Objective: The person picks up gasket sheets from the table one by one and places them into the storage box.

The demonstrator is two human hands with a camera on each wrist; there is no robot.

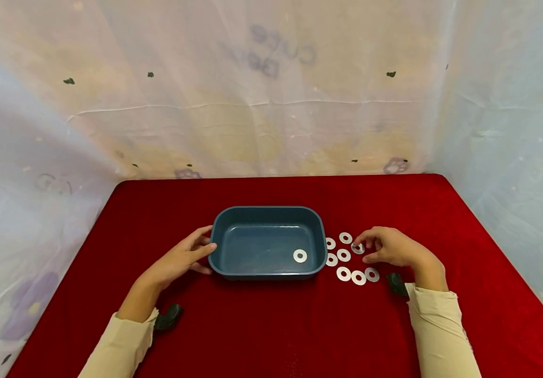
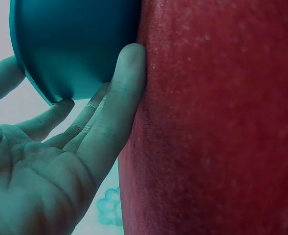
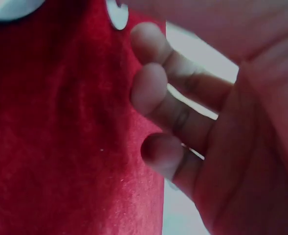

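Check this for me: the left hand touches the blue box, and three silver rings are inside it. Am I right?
Not quite: the head view shows only one silver ring inside the blue box, not three. The left hand does touch the box.

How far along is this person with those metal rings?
Seemingly early on, if the rings belong in the tray. Done: one ring lies inside the blue tray. In hand: the left hand touches the tray's end; the right hand has a fingertip at another ring. Left: that one, plus seven more rings beside the tray.
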